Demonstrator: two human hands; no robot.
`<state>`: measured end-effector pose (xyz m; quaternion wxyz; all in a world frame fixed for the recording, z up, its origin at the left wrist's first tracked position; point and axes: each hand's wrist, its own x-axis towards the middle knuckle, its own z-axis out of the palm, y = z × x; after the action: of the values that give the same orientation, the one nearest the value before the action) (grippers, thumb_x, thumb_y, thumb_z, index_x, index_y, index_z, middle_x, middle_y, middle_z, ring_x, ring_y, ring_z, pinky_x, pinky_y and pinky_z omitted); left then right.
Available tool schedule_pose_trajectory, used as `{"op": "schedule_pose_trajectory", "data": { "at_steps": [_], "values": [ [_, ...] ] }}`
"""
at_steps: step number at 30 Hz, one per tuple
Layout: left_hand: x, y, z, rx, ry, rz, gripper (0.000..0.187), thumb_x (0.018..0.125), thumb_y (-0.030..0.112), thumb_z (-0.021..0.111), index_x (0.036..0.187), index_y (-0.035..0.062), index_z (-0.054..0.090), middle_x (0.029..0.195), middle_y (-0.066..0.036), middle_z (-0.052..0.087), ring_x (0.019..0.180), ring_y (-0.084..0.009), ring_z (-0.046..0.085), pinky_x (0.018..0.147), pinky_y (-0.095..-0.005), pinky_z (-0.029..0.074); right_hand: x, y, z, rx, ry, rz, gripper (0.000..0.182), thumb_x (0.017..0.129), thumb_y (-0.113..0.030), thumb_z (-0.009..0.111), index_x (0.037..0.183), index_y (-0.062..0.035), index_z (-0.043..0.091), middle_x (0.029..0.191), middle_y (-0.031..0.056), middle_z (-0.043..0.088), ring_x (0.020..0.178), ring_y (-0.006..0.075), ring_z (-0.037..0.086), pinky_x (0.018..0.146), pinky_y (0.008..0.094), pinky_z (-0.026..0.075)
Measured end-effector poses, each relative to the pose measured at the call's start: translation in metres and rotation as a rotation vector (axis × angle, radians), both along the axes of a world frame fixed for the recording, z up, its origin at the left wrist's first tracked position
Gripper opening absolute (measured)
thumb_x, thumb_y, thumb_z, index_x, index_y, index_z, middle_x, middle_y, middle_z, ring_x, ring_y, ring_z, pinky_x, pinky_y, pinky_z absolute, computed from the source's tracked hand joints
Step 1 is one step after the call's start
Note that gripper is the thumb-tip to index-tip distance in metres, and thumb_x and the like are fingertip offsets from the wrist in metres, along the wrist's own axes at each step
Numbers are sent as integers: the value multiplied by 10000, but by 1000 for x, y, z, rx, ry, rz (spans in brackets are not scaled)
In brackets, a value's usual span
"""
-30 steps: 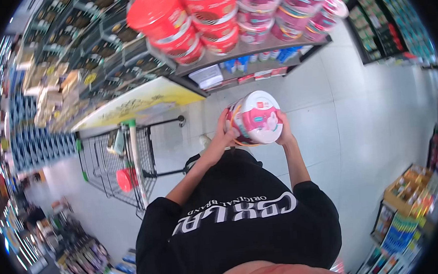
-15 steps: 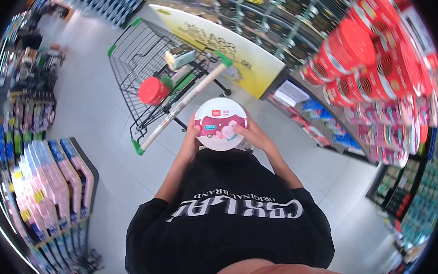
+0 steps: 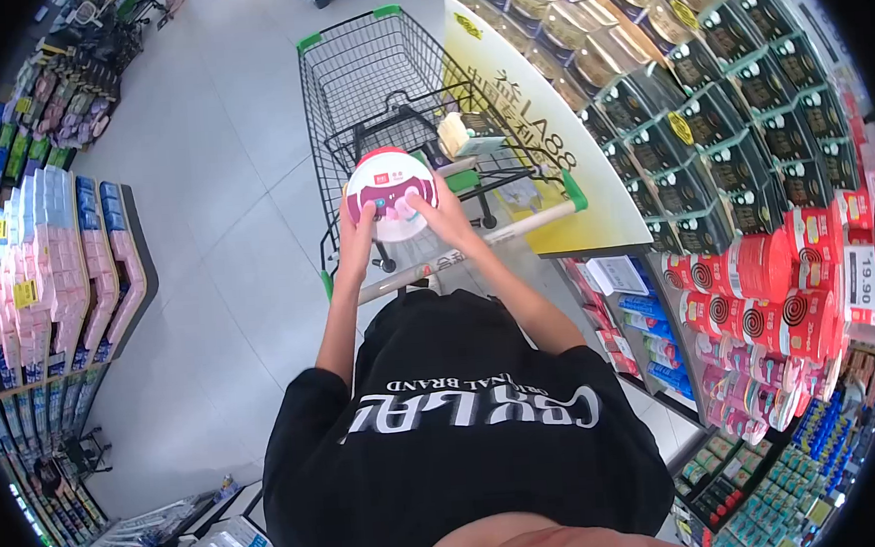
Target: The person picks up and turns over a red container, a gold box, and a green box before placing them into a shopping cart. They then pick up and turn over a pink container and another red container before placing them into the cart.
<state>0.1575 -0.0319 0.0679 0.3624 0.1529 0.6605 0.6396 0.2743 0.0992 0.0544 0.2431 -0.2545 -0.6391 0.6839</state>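
A round tub [image 3: 390, 181] with a white and purple lid is held over the basket of the black wire shopping cart [image 3: 345, 69]. My left hand [image 3: 358, 228] grips its left side, and my right hand [image 3: 441, 208] grips its right side, both thumbs on the lid. A red rim shows behind the tub's top edge; I cannot tell what it belongs to. To the right of my hands, a small cream and green package [image 3: 467, 136] rests in the cart. The pale cart handle [image 3: 457, 257] passes under my forearms.
Stacked red tubs [image 3: 758, 266] and pink tubs [image 3: 750, 390] stand on the right shelf. Dark packs [image 3: 749, 124] rise behind a yellow and white board [image 3: 550, 146]. Pink and white packs [image 3: 36, 268] fill the display at left. Grey tiled floor [image 3: 234, 216] lies between.
Both hands have moved forward with the tub, from behind the handle to over the cart's basket. The view has turned, and the cart now appears farther right.
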Motion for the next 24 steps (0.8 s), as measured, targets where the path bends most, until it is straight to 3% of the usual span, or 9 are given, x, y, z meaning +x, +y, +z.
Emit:
{"op": "schedule_pose_trajectory", "data": {
  "at_steps": [2,3,5,8,9,10,12,15,24],
  "values": [
    [-38,10,-43,-42,-54,70,546,933,327,504,1350,20,330,1193,-124,524,1074,-176,544,713,-289,518,-29,-1,-26,68,-17,-42,658,845,-199,665,1370,35,344,1243,166,533,1154,187,501,947,312,416],
    [-52,17,-58,14,-121,108,542,930,298,519,1349,13,328,1193,-132,532,1071,-181,545,737,-284,513,-39,-3,-25,-18,-44,-25,648,850,-191,659,1372,29,345,1249,168,532,1157,193,504,941,314,421],
    [-64,26,-64,13,127,49,540,922,262,544,1348,6,333,1231,-144,523,1093,-197,538,826,-298,491,-53,-5,-20,-190,-108,10,628,859,-176,646,1376,16,346,1261,171,531,1162,203,510,931,319,433],
    [-72,22,-110,-185,406,-25,600,910,298,551,1328,-81,347,1274,-259,485,1169,-318,513,995,-374,388,-20,16,-45,237,-229,159,463,882,-216,621,1267,6,491,1206,176,582,1075,225,590,914,353,452],
    [-77,17,-131,-332,508,-85,622,908,326,541,1320,-100,351,1274,-288,478,1175,-347,510,997,-382,386,30,24,-32,685,-500,8,370,849,-291,637,1100,-20,609,993,173,655,872,298,634,799,381,483],
    [-76,7,-139,-466,647,-145,613,900,388,518,1299,-64,405,1236,-303,495,1131,-390,525,964,-422,412,57,30,-22,901,-621,-49,290,841,-306,623,949,-38,654,840,159,657,749,330,613,706,402,470],
    [-74,10,-119,-555,613,-312,568,893,400,519,1262,-27,459,1150,-276,551,1061,-396,555,911,-446,439,104,40,-32,1098,-748,-1,266,836,-296,602,716,-64,653,651,137,621,599,320,589,599,422,430],
    [-69,16,-107,-622,671,-493,502,880,413,528,1203,29,530,1010,-229,613,953,-388,594,833,-468,468,93,41,-38,1082,-708,-74,353,798,-296,613,511,-96,561,485,104,531,460,311,525,529,427,386],
    [-122,43,-113,-713,590,-500,438,882,394,527,1135,40,579,898,-189,662,870,-351,634,766,-429,480,46,61,-58,1106,-626,-143,365,754,-353,633,488,-126,531,461,77,525,423,265,512,532,388,398]
  ]
}}
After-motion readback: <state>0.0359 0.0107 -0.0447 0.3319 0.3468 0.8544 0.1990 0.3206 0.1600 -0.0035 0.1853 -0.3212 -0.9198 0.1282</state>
